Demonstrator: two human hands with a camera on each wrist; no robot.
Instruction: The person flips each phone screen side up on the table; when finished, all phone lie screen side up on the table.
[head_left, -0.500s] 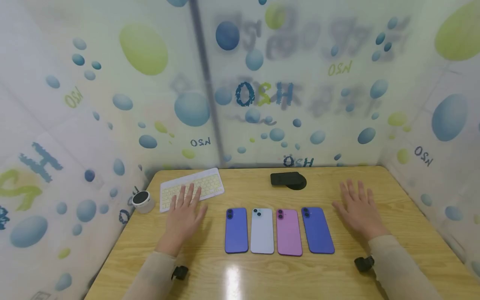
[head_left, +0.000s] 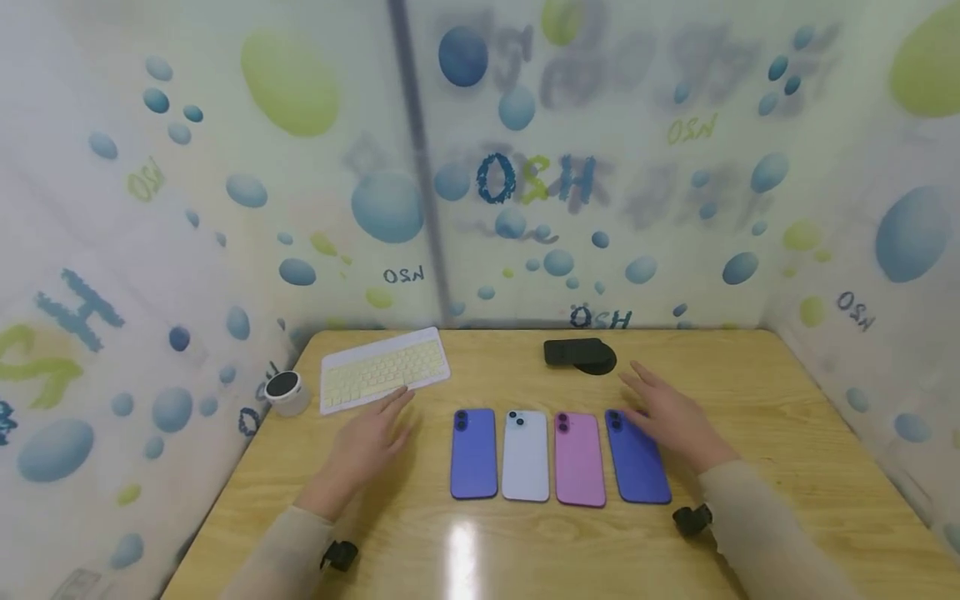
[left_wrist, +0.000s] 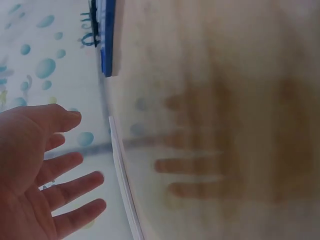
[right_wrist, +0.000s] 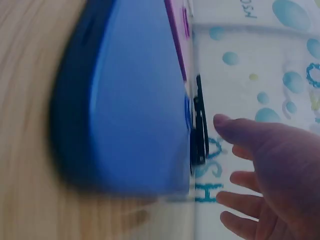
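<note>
Four smartphones lie in a row, backs up, on the wooden table in the head view: a blue phone [head_left: 473,458] at the left, a pale blue phone [head_left: 526,462], a pink phone [head_left: 580,467] and another blue phone [head_left: 645,471] at the right. My right hand [head_left: 675,425] hovers over the upper right part of that last phone, fingers extended and holding nothing. In the right wrist view the same blue phone [right_wrist: 140,110] looms large beside the spread hand [right_wrist: 280,170]. My left hand [head_left: 367,446], fingers extended, is just in front of the keyboard [head_left: 382,367], apart from the phones.
Toward the back of the table lies a black folded device [head_left: 573,352] with a round base. A small white cylinder with a dark top [head_left: 288,398] stands at the left edge. Patterned fabric walls [head_left: 510,250] enclose the table on three sides.
My right hand has moved left from the bare table to over the rightmost blue phone. My left hand has drawn back off the keyboard and turned inward. The phones have stayed put.
</note>
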